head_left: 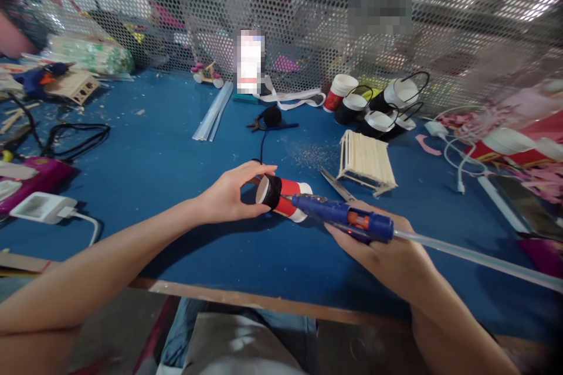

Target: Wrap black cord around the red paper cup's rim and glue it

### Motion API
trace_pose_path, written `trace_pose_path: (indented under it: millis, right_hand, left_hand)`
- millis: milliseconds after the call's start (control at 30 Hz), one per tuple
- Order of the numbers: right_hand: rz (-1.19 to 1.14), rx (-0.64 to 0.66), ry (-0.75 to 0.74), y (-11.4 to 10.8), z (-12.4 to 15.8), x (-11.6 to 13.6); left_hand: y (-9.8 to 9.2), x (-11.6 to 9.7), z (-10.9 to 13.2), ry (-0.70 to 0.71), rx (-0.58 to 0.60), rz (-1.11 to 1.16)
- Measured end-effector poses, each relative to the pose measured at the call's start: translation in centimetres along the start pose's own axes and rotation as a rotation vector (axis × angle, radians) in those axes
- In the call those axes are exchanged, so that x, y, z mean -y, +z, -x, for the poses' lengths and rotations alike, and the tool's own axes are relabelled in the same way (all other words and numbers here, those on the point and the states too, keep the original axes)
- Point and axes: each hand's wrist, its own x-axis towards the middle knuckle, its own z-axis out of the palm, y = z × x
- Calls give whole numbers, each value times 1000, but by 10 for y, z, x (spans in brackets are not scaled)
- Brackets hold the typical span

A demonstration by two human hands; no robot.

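Note:
A red and white paper cup (288, 189) lies on its side on the blue table, with black cord wound around one end. My left hand (240, 190) grips that wound end between thumb and fingers. From the cord a loose black strand runs away toward the back of the table. In my right hand (382, 246) is a blue glue gun (343, 215), its tip pointing left at the cup's red side beside the black band. A long clear glue stick (475, 258) sticks out of the gun's rear. Whether the tip touches the cup I cannot tell.
Scissors (336, 184) lie beyond the glue gun, next to a small wooden-stick frame (367, 161). Several black-wrapped cups (352, 108) stand at the back right. Glue sticks (213, 112), pliers (257, 124) and a phone (250, 63) are further back. A white charger (44, 208) sits at left.

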Motion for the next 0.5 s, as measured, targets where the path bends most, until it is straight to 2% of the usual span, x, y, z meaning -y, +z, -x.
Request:
trace_pose_path:
  millis: [100, 233, 367, 500]
  right_hand:
    - [9, -38, 18, 1, -2, 2]
    - [-5, -15, -49, 2, -2, 4]
    - [27, -80, -65, 2, -1, -1]
    - [121, -20, -183, 0, 1, -6]
  left_hand:
    - [1, 0, 0, 13, -6, 1]
    - [1, 1, 0, 16, -8, 11]
    - [1, 0, 0, -9, 3, -17]
    - [0, 0, 1, -20, 11, -25]
